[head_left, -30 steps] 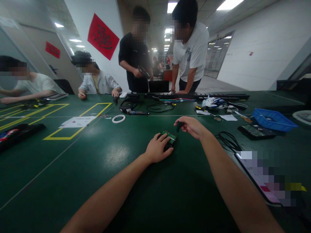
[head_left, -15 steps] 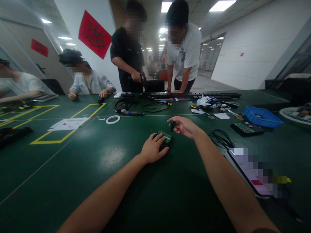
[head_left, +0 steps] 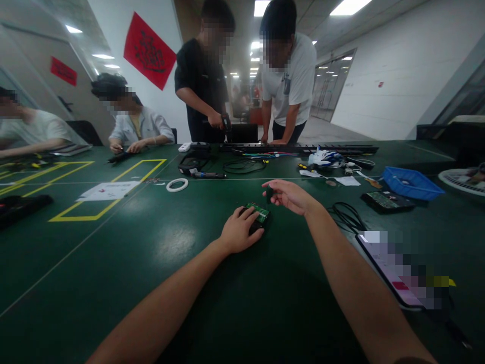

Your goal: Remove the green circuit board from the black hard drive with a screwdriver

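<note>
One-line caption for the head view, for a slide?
At a green table, left hand rests on a green circuit board; right hand pinches a dark tool above it.

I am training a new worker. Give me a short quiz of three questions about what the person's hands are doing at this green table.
1. True or false: the left hand rests on the green circuit board.
2. What does the right hand pinch? A. a hammer B. a small dark tool C. a paper cup
3. Fill in: the blue tray stands on the table to the ___ of the green circuit board.
Key: 1 true; 2 B; 3 right.
</note>
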Tool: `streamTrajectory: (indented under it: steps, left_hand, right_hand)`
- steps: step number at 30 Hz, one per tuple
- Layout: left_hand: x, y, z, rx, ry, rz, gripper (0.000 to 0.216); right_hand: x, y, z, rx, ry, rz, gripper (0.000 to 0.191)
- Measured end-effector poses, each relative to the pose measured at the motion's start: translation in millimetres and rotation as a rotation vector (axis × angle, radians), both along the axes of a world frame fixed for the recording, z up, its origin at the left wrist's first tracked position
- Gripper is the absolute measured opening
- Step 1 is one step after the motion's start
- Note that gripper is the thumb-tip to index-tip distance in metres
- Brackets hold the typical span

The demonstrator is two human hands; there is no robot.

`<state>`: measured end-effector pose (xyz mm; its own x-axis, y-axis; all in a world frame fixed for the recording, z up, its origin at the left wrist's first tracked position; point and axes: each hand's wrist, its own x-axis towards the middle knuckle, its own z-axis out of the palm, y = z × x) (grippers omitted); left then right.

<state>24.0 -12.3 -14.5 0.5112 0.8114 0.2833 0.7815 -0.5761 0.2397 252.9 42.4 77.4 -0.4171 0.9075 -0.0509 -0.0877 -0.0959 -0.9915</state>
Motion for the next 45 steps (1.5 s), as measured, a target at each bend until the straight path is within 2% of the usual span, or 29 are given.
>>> streamTrajectory:
  steps: [3,8,13,34,45]
  left_hand:
    - [-0.1,0.1,-0.4,0.004,0.006,0.0,0.067]
    - [0.0,0.3,-0.3,0.002,0.011,0.003,0.067]
    - [-0.3,0.3,1.1,-0.016,0.008,0.003,0.067]
    - [1.2,-0.5,3.8,-0.005,0.04,0.008,0.069]
    - [0.9,-0.6,3.5,-0.009,0.025,0.005,0.069]
  right_hand:
    - [-0.8,0.5,0.8,0.04,-0.048,-0.003,0.023]
    - [-1.4,1.9,-0.3,0.123,-0.071,-0.116,0.016]
    - [-1.0,1.1,0.6,0.142,-0.059,-0.157,0.011]
    - [-3.7,-0.2,2.6,0.059,-0.099,-0.168,0.022]
    - [-6.6,1.1,-0.6,-0.057,-0.032,-0.125,0.013]
